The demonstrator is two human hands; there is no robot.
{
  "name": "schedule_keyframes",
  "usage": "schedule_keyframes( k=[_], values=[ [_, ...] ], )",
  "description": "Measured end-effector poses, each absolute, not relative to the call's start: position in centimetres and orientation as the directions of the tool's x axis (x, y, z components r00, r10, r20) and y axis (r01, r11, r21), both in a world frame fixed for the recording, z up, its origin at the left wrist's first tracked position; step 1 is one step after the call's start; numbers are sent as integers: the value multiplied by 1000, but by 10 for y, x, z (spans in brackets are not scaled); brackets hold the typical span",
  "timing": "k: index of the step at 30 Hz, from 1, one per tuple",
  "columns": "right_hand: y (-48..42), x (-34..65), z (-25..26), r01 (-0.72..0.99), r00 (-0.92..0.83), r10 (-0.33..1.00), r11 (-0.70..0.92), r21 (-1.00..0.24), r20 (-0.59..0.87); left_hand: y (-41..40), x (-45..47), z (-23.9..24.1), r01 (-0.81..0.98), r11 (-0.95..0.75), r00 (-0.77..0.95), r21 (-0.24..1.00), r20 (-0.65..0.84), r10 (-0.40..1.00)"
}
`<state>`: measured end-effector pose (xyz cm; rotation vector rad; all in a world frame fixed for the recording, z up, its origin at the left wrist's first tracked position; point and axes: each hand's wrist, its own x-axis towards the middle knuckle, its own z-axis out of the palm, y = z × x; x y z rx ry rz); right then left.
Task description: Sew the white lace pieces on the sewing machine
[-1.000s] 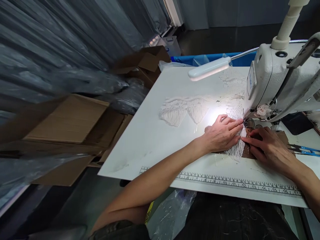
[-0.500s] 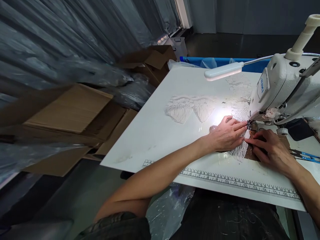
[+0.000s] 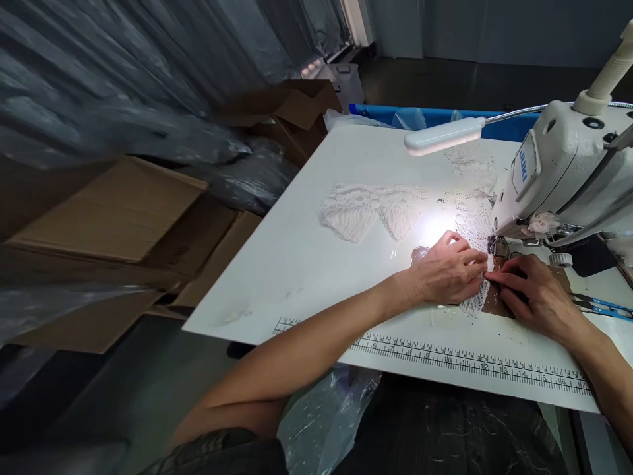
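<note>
With the left hand (image 3: 448,272), pressing on a white lace strip (image 3: 475,227), fingers bent and close together; hard to tell if gripping. With the right hand (image 3: 534,287), touching the same lace at its edge, fingers curled; no telling if pinching. Reading the clock from between both hands: lace running from 12 down to 6, just beside the presser foot (image 3: 491,244); at 1, a white sewing machine (image 3: 548,158); at 11, a lit lamp (image 3: 445,135); at 10, flat on the bench (image 3: 277,284), another lace piece (image 3: 366,206); at 3, blue-handled snips (image 3: 606,308); at 6, a printed ruler (image 3: 469,363).
</note>
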<state>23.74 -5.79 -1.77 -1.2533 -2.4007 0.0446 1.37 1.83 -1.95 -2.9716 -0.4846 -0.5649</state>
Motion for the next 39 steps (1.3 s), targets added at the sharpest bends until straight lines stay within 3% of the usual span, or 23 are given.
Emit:
schedule_keyframes(
  k=[10, 15, 25, 32, 36, 39],
  values=[
    [-57, 233, -22, 853, -462, 831, 512, -100, 310, 18, 15, -17, 403, -912, 876, -75, 319, 361],
    [-53, 230, -22, 888, -407, 874, 446, -108, 264, 18, 20, -21, 457, -886, 855, -78, 314, 413],
    [-53, 229, -20, 886, -376, 882, 432, -168, 284, 16, 27, -24, 562, -827, 783, 9, 316, 536],
    [-53, 232, -22, 865, -429, 834, 490, -108, 348, 47, 8, -20, 558, -823, 742, 107, 378, 553],
    [-54, 235, -23, 857, -417, 846, 488, -167, 332, 59, -9, -15, 598, -794, 753, 108, 265, 603],
    [-57, 245, -16, 837, -404, 874, 473, -276, 272, 52, -14, -3, 603, -791, 734, 105, 316, 601]
  ],
)
